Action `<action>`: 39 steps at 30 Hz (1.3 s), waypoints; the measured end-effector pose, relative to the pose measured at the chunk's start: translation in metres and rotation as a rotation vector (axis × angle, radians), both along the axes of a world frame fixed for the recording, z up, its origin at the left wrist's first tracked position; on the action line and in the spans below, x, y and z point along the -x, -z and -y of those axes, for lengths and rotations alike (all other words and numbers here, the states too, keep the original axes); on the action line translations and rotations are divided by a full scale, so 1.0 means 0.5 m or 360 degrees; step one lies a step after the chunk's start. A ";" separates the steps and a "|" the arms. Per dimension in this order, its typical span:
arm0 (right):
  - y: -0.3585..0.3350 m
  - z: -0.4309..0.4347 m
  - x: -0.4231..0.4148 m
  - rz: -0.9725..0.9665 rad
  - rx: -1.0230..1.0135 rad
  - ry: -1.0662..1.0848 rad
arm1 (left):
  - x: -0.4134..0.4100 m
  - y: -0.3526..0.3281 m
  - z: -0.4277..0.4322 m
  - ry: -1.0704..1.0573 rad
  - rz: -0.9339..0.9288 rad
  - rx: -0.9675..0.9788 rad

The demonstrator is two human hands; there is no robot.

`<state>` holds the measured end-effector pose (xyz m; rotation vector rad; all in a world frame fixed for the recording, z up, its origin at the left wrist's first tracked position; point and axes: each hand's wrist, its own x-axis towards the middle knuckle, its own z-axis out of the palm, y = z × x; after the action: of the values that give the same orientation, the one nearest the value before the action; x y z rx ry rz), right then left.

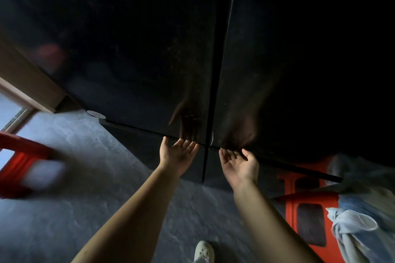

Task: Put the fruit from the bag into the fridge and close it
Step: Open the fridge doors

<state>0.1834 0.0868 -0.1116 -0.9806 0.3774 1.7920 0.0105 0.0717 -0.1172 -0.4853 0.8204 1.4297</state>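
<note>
Left hand (178,156) and right hand (239,163) lie open, palms up, empty, fingertips at the lower door edges of the fridge (149,49), beside its centre seam. Best to hook under the 2 edges and pull evenly. The bag (352,222) sits right of the fridge; no fruit shows.

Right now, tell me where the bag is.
In the head view the bag sits at the lower right, on the red stool beside the fridge, to the right of the right hand.
</note>
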 end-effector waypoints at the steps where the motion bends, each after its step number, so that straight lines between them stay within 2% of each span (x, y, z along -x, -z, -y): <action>1: -0.001 0.001 0.000 -0.0001 -0.0011 0.0004 | 0.000 0.001 0.001 -0.0003 0.0001 -0.0003; 13: 0.003 0.025 0.005 0.0188 -0.0207 -0.0072 | 0.002 -0.007 0.010 0.0046 0.0012 -0.0068; 20: 0.012 0.081 0.017 0.0560 -0.0288 -0.0248 | 0.016 -0.008 0.049 0.0094 -0.0057 0.0029; 27: 0.015 0.181 0.006 0.0790 -0.0273 -0.0323 | 0.063 0.005 0.180 0.0432 -0.0233 -0.0009; 30: 0.007 0.228 0.005 0.0853 -0.0238 -0.0258 | 0.082 0.006 0.230 0.0555 -0.0220 -0.0082; 33: 0.004 0.287 0.018 0.0792 -0.0222 -0.0200 | 0.106 0.004 0.284 0.0559 -0.0151 -0.0123; 36: 0.008 0.361 0.042 0.0600 -0.0171 -0.0017 | 0.139 -0.008 0.341 0.0531 -0.0125 -0.0120; 39: -0.005 0.450 0.100 0.0382 -0.0097 -0.0121 | 0.162 -0.021 0.405 0.0538 -0.0178 -0.0144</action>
<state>0.1335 -0.1381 -0.1090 -1.1647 0.1360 1.7184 -0.0704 -0.1307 -0.1065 -0.1869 0.8766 1.1810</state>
